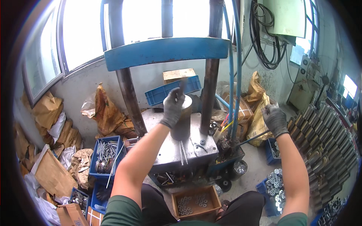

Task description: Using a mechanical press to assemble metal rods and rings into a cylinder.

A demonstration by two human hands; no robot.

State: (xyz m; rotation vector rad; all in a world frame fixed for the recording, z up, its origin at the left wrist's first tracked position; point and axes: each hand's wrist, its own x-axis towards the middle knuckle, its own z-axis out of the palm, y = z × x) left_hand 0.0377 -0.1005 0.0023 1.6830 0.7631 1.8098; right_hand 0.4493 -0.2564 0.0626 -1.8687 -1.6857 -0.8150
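Note:
My left hand (173, 108), in a dark grey glove, is raised beside the top of an upright metal cylinder (181, 126). Its fingers are closed, and a dark narrow piece (183, 86), smeared by motion, sticks up from them. The cylinder stands on the steel bed (158, 147) of a blue press (166, 52). Two thin rods (183, 152) lie on the bed in front of it, with a small ring (202, 142) to the right. My gloved right hand (275, 120) is closed at the upper end of a dark lever (253, 138); the fingers partly hide the grip.
Blue bins (106, 156) of metal rods stand at left, near brown paper sacks (52, 171). A wooden box (196, 199) with small rings sits between my knees. At right are a bin of round metal parts (275, 188) and stacked metal tubes (324, 147). Blue pipes (231, 75) rise beside the press.

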